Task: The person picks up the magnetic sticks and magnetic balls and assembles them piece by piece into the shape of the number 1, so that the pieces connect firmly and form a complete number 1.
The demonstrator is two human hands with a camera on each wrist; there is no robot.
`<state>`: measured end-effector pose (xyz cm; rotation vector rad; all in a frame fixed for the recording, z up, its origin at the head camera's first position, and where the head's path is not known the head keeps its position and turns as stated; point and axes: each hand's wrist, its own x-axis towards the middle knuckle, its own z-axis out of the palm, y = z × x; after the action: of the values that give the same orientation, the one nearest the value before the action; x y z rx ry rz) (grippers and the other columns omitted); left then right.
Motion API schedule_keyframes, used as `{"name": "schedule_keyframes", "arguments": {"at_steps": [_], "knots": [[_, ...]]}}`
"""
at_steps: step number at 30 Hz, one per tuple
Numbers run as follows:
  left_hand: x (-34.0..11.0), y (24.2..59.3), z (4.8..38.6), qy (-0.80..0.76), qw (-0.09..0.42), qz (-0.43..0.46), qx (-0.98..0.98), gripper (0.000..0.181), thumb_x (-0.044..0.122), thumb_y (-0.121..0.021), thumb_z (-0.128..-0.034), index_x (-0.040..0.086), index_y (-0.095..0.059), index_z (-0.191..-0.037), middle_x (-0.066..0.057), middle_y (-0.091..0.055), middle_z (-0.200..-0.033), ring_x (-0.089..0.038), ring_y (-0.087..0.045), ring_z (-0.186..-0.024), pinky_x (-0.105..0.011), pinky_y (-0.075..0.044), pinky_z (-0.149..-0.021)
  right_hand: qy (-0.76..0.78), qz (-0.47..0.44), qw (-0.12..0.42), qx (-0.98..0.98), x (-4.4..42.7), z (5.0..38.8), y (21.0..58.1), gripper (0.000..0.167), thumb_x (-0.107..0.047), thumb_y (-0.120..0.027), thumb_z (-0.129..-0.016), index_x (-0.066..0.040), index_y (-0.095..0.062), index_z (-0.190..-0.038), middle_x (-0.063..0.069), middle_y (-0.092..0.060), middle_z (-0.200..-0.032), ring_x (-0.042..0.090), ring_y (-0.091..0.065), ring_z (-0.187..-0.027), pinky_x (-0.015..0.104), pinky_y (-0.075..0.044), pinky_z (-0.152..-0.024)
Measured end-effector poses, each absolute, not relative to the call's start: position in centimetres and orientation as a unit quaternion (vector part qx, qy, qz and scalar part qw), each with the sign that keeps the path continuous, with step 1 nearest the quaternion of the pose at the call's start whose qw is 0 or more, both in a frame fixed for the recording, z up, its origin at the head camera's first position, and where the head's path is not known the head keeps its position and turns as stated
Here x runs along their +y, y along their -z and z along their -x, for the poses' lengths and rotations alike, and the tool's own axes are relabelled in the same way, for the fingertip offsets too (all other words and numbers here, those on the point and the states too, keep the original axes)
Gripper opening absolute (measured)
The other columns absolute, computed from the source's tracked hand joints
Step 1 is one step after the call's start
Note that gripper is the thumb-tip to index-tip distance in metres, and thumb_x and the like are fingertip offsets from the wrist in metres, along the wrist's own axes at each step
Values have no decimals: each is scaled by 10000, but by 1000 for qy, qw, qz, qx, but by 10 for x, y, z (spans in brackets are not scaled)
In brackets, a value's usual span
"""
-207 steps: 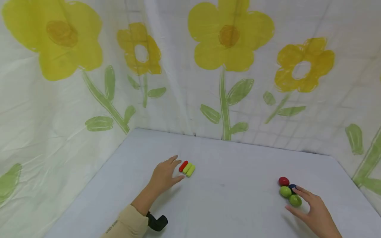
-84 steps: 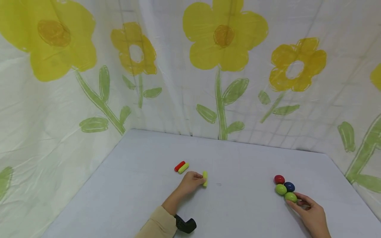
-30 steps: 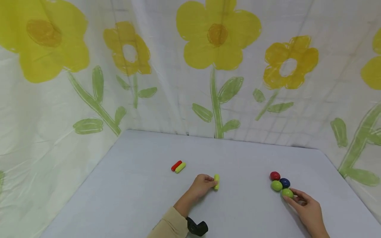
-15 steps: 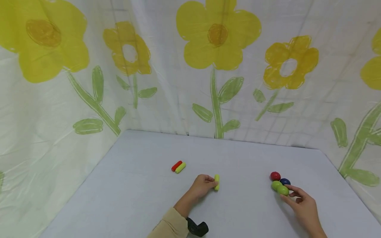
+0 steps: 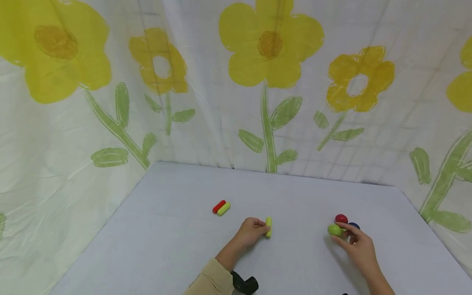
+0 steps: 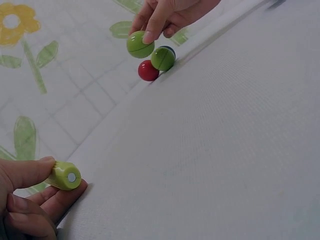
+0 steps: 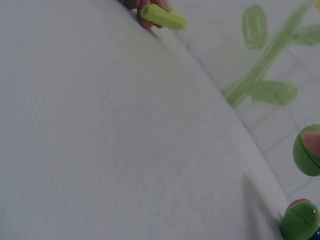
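My left hand [image 5: 248,231] pinches a yellow-green rod [image 5: 268,227] between thumb and fingers at the middle of the table; a round metallic disc shows at its end in the left wrist view. My right hand [image 5: 358,248] pinches a glossy green ball [image 5: 334,230], raised off the table. Beneath and behind that hand, a red ball [image 5: 341,218] and a partly covered dark blue ball [image 5: 354,225] rest on the table. The second green ball [image 6: 163,59] shows plainly in the left wrist view, while fingers mostly hide it in the head view.
A red rod [image 5: 219,206] and another yellow-green rod [image 5: 223,209] lie side by side, left of and beyond the left hand. A black device [image 5: 245,283] is at the left wrist. Behind the white table [image 5: 177,229] hangs a flower-printed curtain [image 5: 206,123].
Earlier, the left hand took one yellow-green rod from beside the others and carried it right. In the last second, the right hand lifted one green ball off the group and moved it left.
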<state>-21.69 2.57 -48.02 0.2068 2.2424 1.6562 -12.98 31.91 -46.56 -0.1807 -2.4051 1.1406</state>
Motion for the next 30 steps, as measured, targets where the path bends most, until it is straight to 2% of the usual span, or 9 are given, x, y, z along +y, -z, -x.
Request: {"name": "schedule_keyframes", "arguments": {"at_steps": [5,10,30], "knots": [[25,480,217,-577,174,-72,795,203,158,-698,-904,-31,-651,-961,-31,-625,-846,-121,-526,-767,-262,-426,-661,-425,62,204,-880,312,140,464,389,-60,-803,-788,40,-662,-1136,27,-578,-835,29,-457,-731,194,-382,-576],[25,480,217,-574,176,-71,796,204,164,-699,-905,-27,-650,-958,-29,-617,-845,-124,-514,-763,-259,-417,-655,-428,44,186,-884,304,155,463,387,-54,-808,-780,16,-672,-1135,62,-583,-848,67,-437,-689,226,-354,-556],[25,480,217,-576,172,-82,795,202,154,-699,-905,-35,-652,-960,-34,-634,-853,-120,-543,-773,-262,-439,-665,-466,9,106,-878,266,202,458,396,-101,-793,-812,5,-664,-1172,98,-622,-978,145,-479,-839,236,-368,-674]]}}
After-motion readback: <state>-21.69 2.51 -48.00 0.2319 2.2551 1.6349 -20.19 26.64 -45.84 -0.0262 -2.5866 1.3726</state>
